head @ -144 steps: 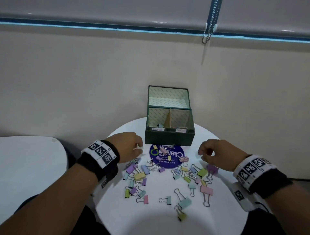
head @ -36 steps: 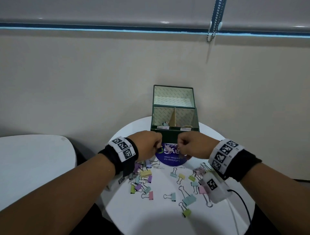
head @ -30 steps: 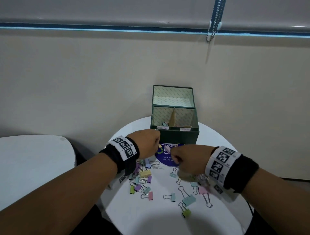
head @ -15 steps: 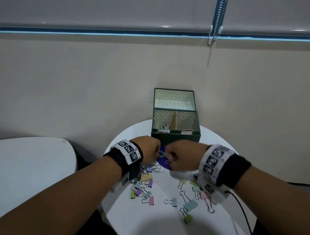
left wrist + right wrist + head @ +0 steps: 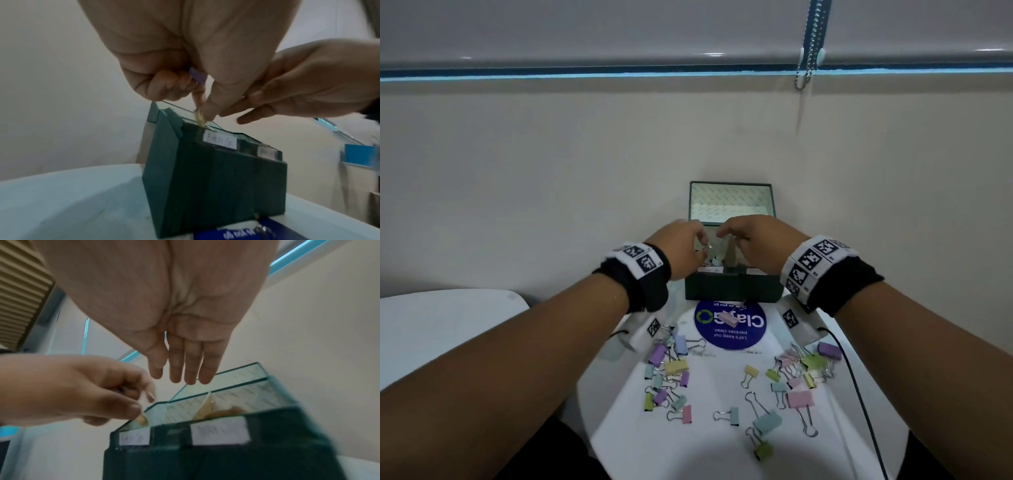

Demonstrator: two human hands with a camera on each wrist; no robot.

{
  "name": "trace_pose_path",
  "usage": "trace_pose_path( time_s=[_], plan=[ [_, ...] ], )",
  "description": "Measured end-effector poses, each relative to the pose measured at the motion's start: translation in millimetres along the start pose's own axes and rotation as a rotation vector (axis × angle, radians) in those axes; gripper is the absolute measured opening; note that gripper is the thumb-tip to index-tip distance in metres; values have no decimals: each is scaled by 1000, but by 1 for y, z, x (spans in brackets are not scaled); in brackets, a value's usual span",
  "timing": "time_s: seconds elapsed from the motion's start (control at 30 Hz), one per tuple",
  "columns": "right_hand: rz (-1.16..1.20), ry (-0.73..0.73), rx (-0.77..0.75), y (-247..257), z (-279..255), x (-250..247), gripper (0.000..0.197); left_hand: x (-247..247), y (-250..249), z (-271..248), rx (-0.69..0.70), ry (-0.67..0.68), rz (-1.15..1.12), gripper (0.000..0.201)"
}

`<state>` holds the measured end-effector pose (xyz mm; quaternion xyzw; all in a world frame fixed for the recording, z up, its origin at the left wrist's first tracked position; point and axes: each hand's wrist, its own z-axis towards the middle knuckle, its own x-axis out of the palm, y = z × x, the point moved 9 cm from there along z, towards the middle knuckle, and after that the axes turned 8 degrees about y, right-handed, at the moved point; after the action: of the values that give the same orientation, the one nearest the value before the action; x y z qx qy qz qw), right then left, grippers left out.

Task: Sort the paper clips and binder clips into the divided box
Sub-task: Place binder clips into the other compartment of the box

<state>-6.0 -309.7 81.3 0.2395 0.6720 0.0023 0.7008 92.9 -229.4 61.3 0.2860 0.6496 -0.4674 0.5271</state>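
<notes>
The dark green divided box stands with its lid open at the table's far edge. Both hands hover over it. My left hand is above the left compartment, and its curled fingers hold a purple binder clip. A blurred yellowish clip hangs below the fingertips at the box rim; I cannot tell whether it is still pinched. My right hand is above the divider with straight fingers and holds nothing. Pastel binder clips lie in a left pile and a right pile.
A round blue sticker lies in front of the box with a pink clip on it. Two white labels are on the box front. The wall stands right behind the box. A second white table is at the left.
Both hands have risen from the blue sticker to above the box. The right hand, curled before, now has straight fingers.
</notes>
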Motion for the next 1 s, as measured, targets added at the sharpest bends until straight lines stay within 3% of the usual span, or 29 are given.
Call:
trace_pose_path(
  time_s=[0.07,0.13,0.27,0.37,0.47,0.57,0.67,0.77,0.9,1.0],
  plan=[
    [28,-30,-9,-12,-21,0,36,8,-4,14,-22,94,66,43],
    [22,11,0,-26,-46,10,27,11,-7,18,-11,122,125,52],
    [-55,193,35,-55,-95,43,19,7,-22,-6,121,32,86,23],
    [-81,311,76,-71,-116,66,24,32,-31,-38,213,220,155,8],
    [-16,348,100,-76,-121,81,45,58,-21,-68,189,423,242,30],
    [-115,367,73,-69,-116,95,31,76,-2,-83,115,541,278,49],
    [-140,354,93,-66,-111,99,15,81,4,-83,105,517,274,41],
    [-91,290,110,-62,-110,88,13,81,9,-80,76,481,157,38],
    [267,45,49,-57,-111,51,14,71,19,-73,83,386,-22,27],
    [488,15,92,-58,-106,41,26,54,34,-70,37,345,-320,27]
  ],
)
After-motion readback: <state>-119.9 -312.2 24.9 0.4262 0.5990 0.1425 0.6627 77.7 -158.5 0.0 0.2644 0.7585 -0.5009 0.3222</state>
